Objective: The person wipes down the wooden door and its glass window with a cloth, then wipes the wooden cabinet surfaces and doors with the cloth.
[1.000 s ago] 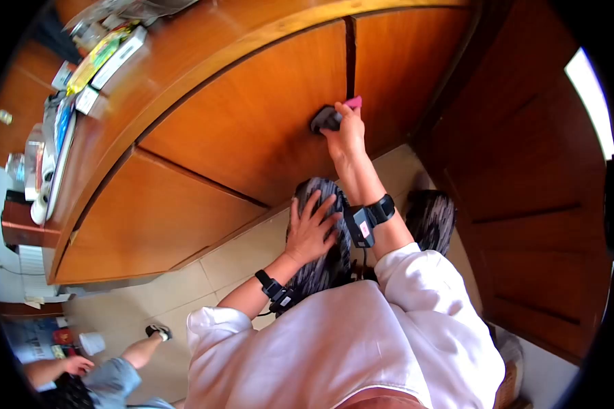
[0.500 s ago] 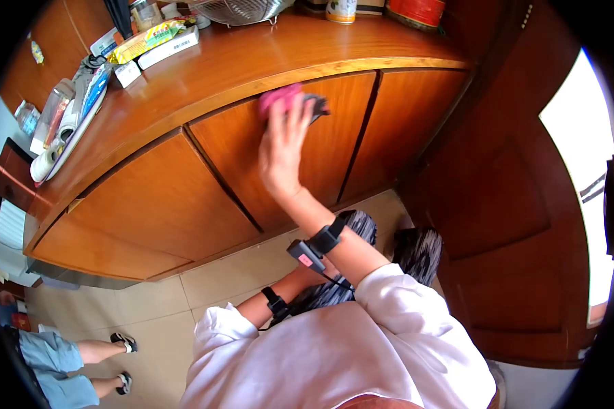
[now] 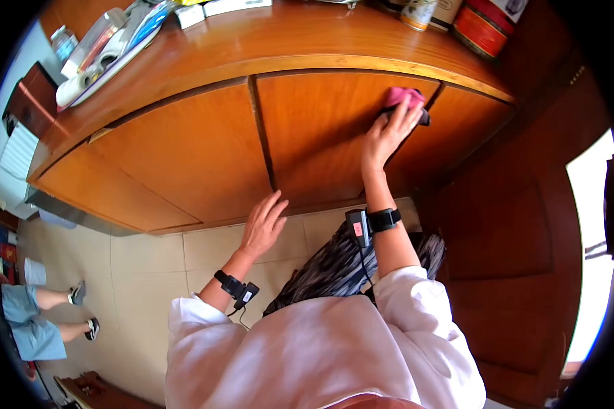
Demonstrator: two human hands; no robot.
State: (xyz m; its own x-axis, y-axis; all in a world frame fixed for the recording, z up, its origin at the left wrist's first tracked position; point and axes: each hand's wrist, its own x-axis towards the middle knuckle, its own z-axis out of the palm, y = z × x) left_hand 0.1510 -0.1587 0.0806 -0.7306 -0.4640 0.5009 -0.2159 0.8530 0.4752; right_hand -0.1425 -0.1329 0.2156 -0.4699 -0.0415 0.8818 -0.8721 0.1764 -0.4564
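Note:
My right hand (image 3: 387, 138) presses a pink and dark cloth (image 3: 406, 97) with its fingers against the wooden cabinet door (image 3: 314, 129), near the door's upper right corner. The cloth is bunched under the fingertips, just below the countertop edge, and overlaps the gap to the neighbouring door. My left hand (image 3: 262, 225) hovers low in front of the cabinet with fingers spread and nothing in it. Both wrists wear black straps with small devices and cables.
On the wooden countertop (image 3: 286, 41) stand a red tin (image 3: 486, 31), a can (image 3: 417, 13) and a tray (image 3: 119, 68) of odds and ends. A dark wooden door (image 3: 505, 225) is at the right. Another person's legs (image 3: 58, 298) show at the lower left.
My right hand has slid the cloth rightward across the cabinet door. My left hand has come up from near my lap toward the cabinet, fingers spread. The view has shifted.

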